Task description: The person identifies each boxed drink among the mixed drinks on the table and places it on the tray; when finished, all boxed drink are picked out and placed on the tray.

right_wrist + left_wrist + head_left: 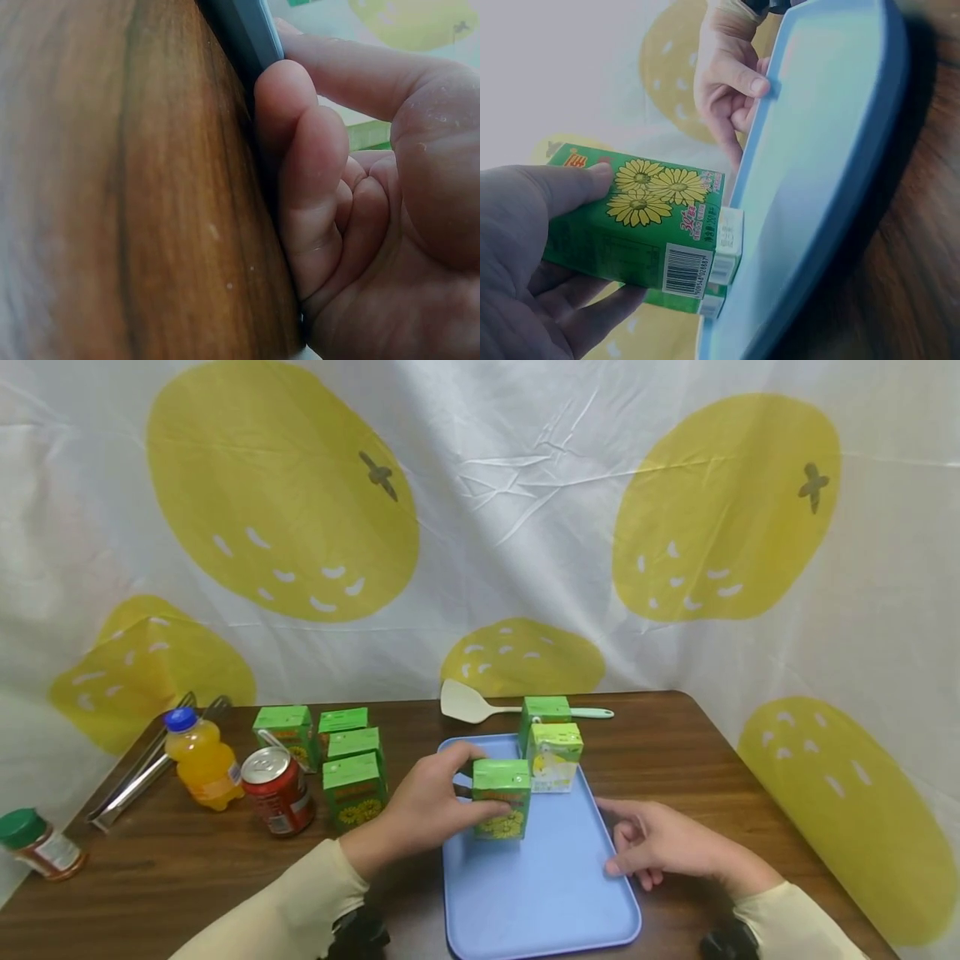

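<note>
My left hand (420, 806) grips a green drink carton (502, 777) printed with yellow flowers, thumb on the front face and fingers behind. The carton is over the middle-left part of the blue tray (547, 893); in the left wrist view its bottom end is close to the tray surface. At the tray's far right corner stand another green carton (546, 710) and a yellow-and-white carton (557, 760). My right hand (667, 843) holds the tray's right edge, thumb on the rim and other fingers curled at its side, as the right wrist view shows close up.
Left of the tray stand several green cartons (356, 793), a red can (279, 797) and an orange drink bottle (201, 764). Metal tongs (138, 785) and a green-capped spice jar (48, 847) lie farther left. A cream spatula (465, 702) lies behind the tray, before a hanging cloth.
</note>
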A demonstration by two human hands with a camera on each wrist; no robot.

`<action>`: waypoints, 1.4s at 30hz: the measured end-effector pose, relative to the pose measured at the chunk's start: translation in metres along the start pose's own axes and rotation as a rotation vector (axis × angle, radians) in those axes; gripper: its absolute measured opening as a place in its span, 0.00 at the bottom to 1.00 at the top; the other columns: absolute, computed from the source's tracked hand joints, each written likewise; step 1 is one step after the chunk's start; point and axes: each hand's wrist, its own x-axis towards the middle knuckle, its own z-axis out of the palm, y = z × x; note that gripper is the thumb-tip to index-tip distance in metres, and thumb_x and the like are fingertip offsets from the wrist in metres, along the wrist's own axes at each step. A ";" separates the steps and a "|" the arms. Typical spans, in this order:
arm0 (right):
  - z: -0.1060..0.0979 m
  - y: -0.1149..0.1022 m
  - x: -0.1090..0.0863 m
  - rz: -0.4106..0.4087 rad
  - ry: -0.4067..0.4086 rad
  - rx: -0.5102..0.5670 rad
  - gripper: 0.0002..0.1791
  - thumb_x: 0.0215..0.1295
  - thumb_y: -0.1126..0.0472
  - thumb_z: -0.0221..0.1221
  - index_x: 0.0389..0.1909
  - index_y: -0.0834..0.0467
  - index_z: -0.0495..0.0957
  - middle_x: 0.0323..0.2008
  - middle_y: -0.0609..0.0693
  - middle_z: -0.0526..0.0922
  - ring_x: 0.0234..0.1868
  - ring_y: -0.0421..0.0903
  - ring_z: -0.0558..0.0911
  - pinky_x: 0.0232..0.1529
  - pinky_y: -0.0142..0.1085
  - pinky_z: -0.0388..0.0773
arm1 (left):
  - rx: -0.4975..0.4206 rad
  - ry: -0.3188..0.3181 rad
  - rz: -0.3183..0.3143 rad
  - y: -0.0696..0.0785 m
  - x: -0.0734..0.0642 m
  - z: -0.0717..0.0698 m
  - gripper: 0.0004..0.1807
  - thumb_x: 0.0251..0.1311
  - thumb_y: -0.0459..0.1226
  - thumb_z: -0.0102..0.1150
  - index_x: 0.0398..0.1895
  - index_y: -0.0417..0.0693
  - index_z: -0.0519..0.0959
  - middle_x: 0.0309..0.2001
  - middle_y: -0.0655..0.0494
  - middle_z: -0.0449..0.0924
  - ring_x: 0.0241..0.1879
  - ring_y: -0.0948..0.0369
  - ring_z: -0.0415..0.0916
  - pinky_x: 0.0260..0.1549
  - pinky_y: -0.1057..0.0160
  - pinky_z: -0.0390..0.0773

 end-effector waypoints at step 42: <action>-0.002 -0.001 -0.008 -0.017 -0.055 0.065 0.61 0.68 0.64 0.77 0.86 0.75 0.44 0.32 0.58 0.85 0.24 0.46 0.85 0.25 0.37 0.85 | 0.152 -0.128 -0.026 -0.004 0.052 0.065 0.28 0.59 0.43 0.87 0.55 0.47 0.80 0.48 0.57 0.88 0.45 0.64 0.83 0.45 0.61 0.84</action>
